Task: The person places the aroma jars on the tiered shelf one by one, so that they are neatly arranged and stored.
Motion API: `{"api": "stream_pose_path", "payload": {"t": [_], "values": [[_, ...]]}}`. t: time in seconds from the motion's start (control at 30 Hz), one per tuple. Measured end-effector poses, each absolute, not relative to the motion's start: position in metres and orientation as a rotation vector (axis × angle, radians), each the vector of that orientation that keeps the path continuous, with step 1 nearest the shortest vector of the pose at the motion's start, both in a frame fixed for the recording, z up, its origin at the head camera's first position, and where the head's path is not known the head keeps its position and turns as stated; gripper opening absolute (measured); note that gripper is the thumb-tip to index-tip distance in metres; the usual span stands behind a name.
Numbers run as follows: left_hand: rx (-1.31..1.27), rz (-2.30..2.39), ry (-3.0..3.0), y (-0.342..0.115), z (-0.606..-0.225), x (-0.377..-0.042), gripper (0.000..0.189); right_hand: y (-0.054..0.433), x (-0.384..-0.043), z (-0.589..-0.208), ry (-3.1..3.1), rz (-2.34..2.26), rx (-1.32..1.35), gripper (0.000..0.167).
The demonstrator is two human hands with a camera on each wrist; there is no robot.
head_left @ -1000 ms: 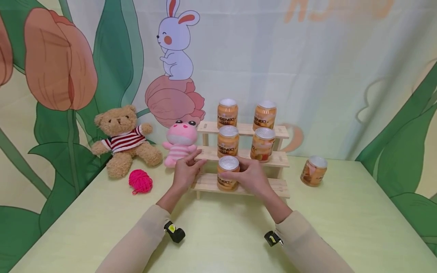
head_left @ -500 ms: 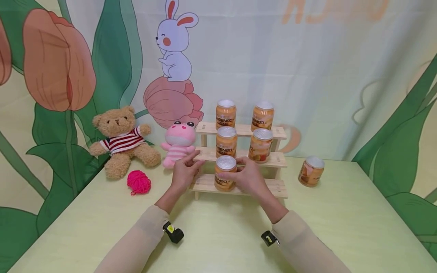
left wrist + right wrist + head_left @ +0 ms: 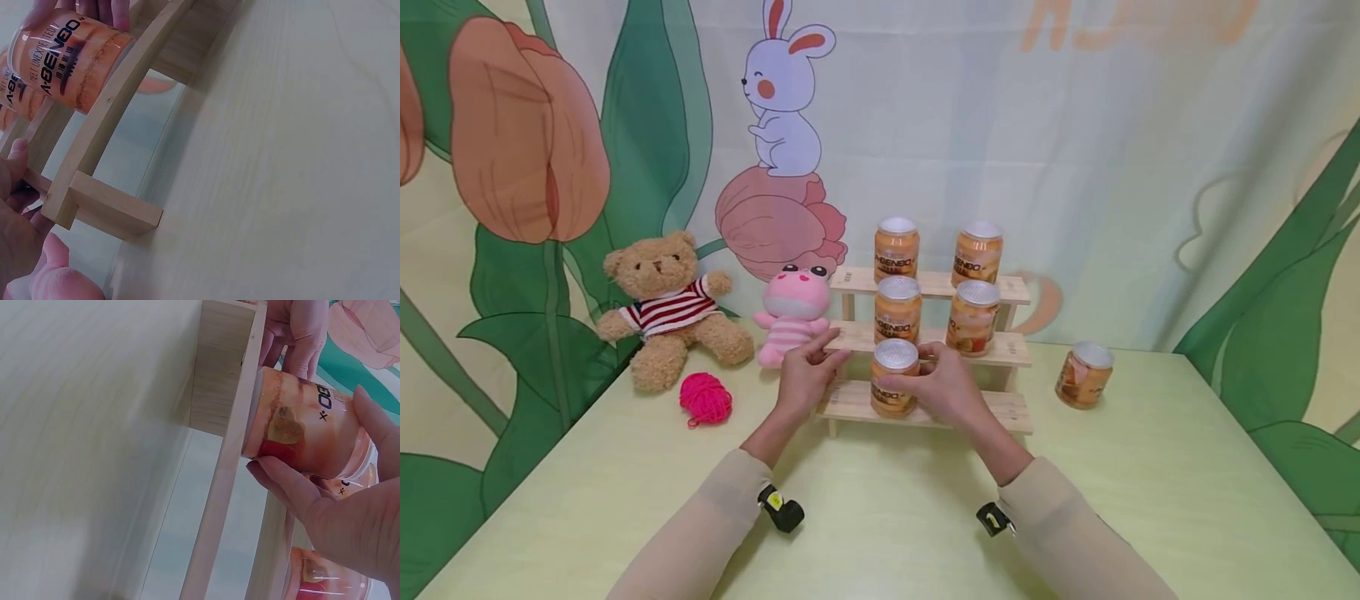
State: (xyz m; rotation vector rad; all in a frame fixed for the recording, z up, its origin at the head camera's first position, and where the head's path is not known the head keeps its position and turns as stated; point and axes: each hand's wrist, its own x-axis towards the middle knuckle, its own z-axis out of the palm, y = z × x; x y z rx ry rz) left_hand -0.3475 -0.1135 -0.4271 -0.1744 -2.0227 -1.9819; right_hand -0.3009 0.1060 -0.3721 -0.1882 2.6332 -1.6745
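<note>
A three-step wooden rack [image 3: 925,412] stands on the table. My right hand [image 3: 951,387] grips an orange can [image 3: 889,390] with a silver lid, upright on the left half of the lowest step. In the right wrist view, thumb and fingers lie on either side of this can [image 3: 297,425]. My left hand [image 3: 803,385] holds the rack's left end; in the left wrist view its fingers curl at the end of the board [image 3: 103,134]. Behind, matching cans stand in pairs: two on the middle step, such as the right one [image 3: 973,321], and two on top.
Another orange can [image 3: 1084,377] stands on the table right of the rack. To the left are a teddy bear [image 3: 673,308] in a striped shirt, a pink plush toy [image 3: 793,312] close to the rack, and a pink yarn ball [image 3: 706,400]. A printed curtain [image 3: 1090,167] hangs behind.
Both hands keep their places on the can and the rack. Only a slight shift of the head view shows.
</note>
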Motion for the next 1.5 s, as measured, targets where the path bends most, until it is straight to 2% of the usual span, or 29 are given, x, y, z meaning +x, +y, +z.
{"api": "stream_pose_path", "payload": {"t": [0.17,0.43,0.73,0.9,1.13,1.5], "values": [[-0.172,-1.978,-2.022,-0.113,-0.432,-0.350,0.044,0.115,-0.300,-0.374,2.503,-1.784,-0.161,0.087],[-0.162,-1.986,-2.023,-0.114,-0.432,-0.351,0.044,0.139,-0.287,-0.362,2.527,-1.761,-0.180,0.087],[-0.146,-1.995,-2.028,-0.113,-0.430,-0.350,0.044,0.170,-0.281,-0.352,2.640,-1.850,-0.325,0.068],[-0.145,-1.997,-2.021,-0.113,-0.431,-0.350,0.044,0.187,-0.281,-0.343,2.711,-1.889,-0.337,0.065],[-0.175,-1.993,-2.014,-0.114,-0.431,-0.350,0.044,0.219,-0.286,-0.338,2.917,-1.867,-0.140,0.069],[-0.187,-1.993,-2.016,-0.116,-0.432,-0.350,0.045,0.267,-0.303,-0.356,3.060,-1.781,0.234,0.078]]}}
